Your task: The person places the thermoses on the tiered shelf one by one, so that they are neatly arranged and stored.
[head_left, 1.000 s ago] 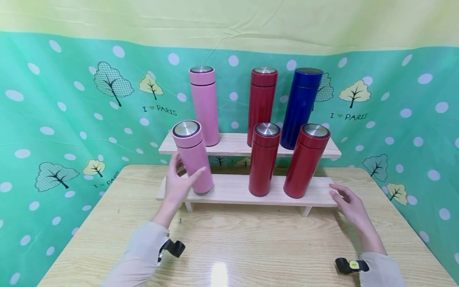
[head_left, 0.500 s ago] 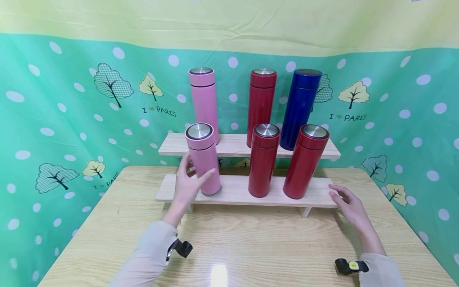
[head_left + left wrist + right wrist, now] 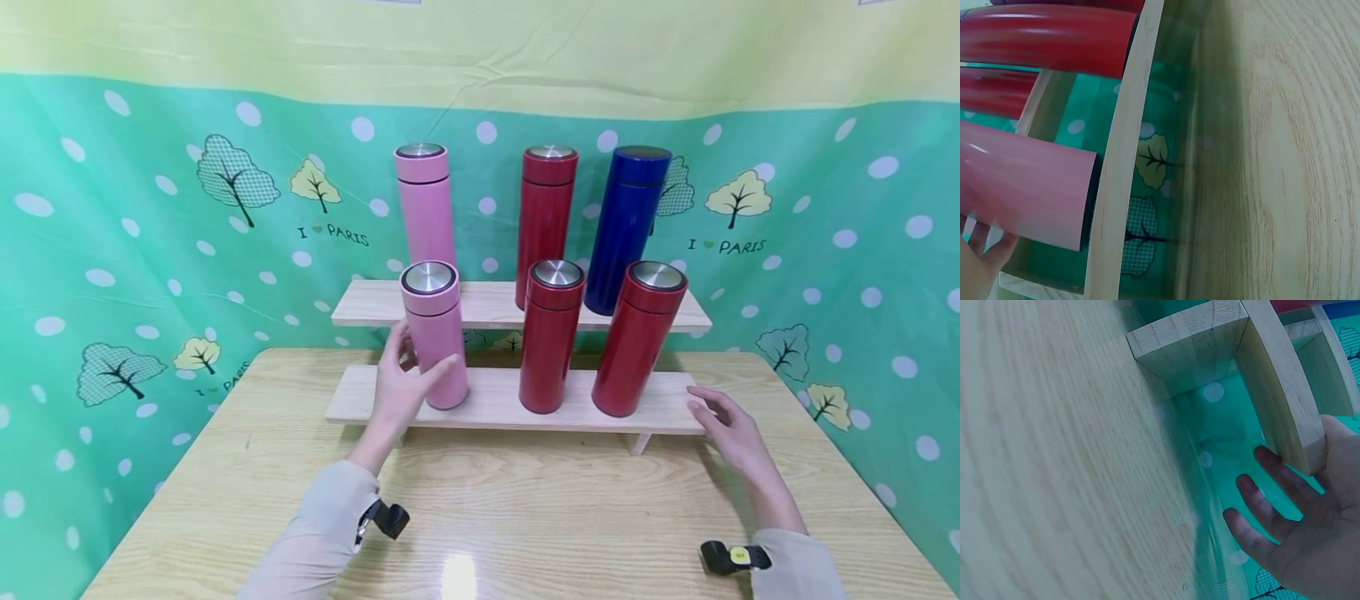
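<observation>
A pink thermos (image 3: 438, 346) with a silver-topped lid stands upright on the lower tier at the left. My left hand (image 3: 401, 387) curls round its side, thumb across the front; the left wrist view shows fingers (image 3: 999, 250) against the pink body near its base. At the right end of the wooden two-tier shelf (image 3: 480, 387), my right hand (image 3: 731, 429) holds the board's end. In the right wrist view the thumb lies over that end, and the other fingers (image 3: 1250, 497) spread below. Two red thermoses, one middle (image 3: 551, 354) and one right (image 3: 637, 350), share the lower tier.
Behind, on the upper tier (image 3: 487, 304), stand another pink thermos (image 3: 427, 208), a red thermos (image 3: 546, 221) and a blue thermos (image 3: 628, 233). The shelf rests on a wood-grain table (image 3: 525, 508). A patterned green-and-yellow cloth (image 3: 247, 292) hangs behind and along the sides.
My left hand and the front pink thermos have shifted to the right along the lower tier, closer to the middle red thermos. The right hand stays at the shelf end.
</observation>
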{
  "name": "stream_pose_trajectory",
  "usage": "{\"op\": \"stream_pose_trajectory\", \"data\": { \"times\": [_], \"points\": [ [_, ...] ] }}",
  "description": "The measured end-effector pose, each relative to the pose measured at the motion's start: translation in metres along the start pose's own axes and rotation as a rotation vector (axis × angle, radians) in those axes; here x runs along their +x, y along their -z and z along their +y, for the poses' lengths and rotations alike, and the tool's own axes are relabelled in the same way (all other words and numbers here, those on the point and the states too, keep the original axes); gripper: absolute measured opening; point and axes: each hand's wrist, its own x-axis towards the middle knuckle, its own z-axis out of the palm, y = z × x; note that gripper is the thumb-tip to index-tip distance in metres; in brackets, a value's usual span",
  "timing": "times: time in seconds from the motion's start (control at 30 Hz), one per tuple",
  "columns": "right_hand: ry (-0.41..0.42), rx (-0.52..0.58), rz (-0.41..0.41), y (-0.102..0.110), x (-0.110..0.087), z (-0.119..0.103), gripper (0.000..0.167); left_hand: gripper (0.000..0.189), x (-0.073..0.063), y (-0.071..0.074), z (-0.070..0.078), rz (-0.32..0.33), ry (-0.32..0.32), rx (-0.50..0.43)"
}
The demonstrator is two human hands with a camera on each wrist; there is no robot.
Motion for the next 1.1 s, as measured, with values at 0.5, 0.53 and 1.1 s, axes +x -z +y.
{"op": "stream_pose_trajectory", "data": {
  "times": [0.5,0.53,1.1],
  "points": [
    [0.013,0.013,0.01,-0.0014,0.0006,0.0016,0.067,0.079,0.0023,-0.0023,-0.0055,0.0,0.003,0.004],
    [0.013,0.008,0.011,-0.0013,0.0007,0.0017,0.067,0.079,0.0024,-0.0023,-0.0053,0.0,0.003,0.002],
    [0.02,0.004,0.012,-0.0014,0.0011,0.0032,0.064,0.081,0.0066,-0.0015,-0.0048,-0.012,0.049,-0.013]
  ]
}}
